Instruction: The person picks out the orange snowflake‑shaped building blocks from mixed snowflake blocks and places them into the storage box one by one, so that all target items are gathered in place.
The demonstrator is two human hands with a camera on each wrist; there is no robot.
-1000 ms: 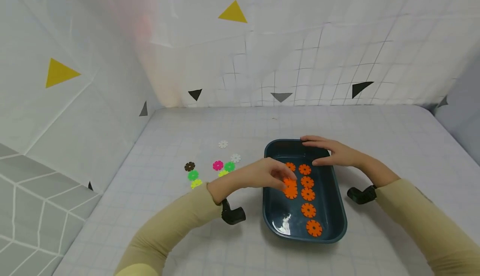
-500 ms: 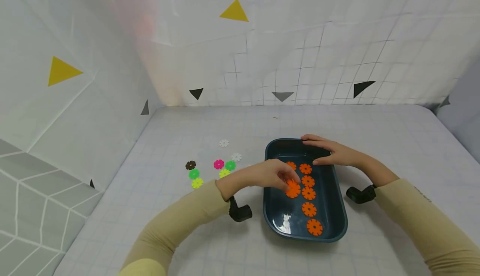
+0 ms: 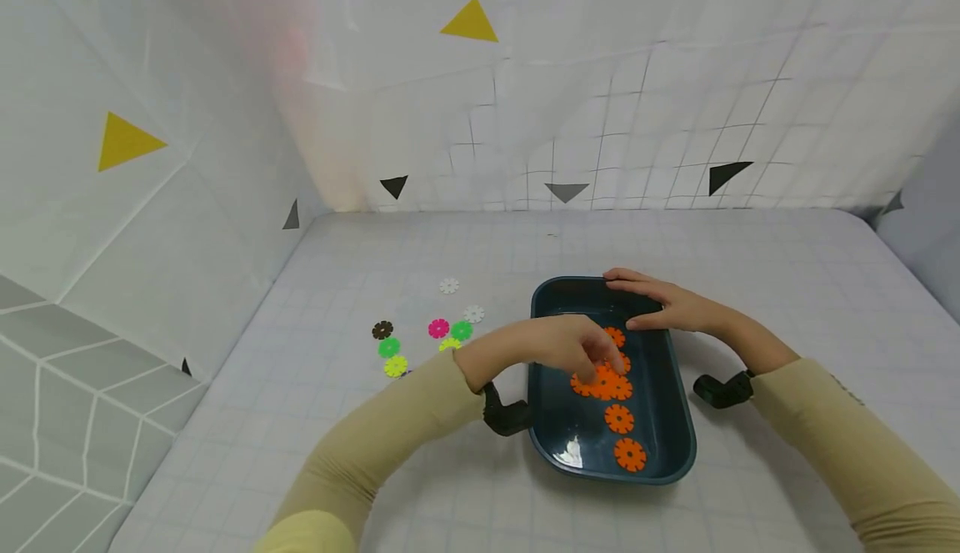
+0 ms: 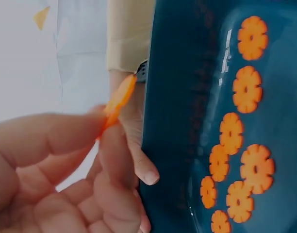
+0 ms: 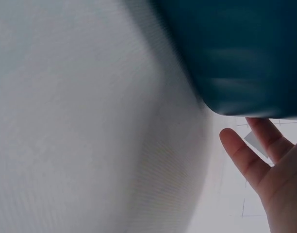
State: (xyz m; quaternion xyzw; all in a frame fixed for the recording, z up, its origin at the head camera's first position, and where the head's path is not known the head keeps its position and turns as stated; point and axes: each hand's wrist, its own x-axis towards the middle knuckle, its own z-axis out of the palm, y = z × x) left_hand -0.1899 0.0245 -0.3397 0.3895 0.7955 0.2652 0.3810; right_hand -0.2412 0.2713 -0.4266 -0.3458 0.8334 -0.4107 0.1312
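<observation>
My left hand (image 3: 562,343) is over the dark blue tray (image 3: 557,424), its thumb and index finger pinching an orange flower-shaped plastic disc (image 4: 120,98). Seen from the left wrist, this disc stands edge-on, above the tray floor. Below it lie several more notched orange discs (image 3: 619,419), mostly flat in a column, some close together or overlapping. At the far right corner of the tray rests my right hand (image 3: 681,304), fingers stretched along the far rim and thumb over the inner side. The right wrist view shows straight, spread fingers (image 5: 243,155) beside the tray's underside.
Left of the tray, loose discs lie on the white gridded table: a brown disc (image 3: 382,330), a pink disc (image 3: 438,329), white discs (image 3: 473,314), plus green and yellow ones. My left forearm partly covers that group. White sheeting (image 3: 420,111) rises behind and to the left.
My left hand has moved right across the tray with the pinched disc, toward the right-hand column of discs. My right hand stays at the tray's corner.
</observation>
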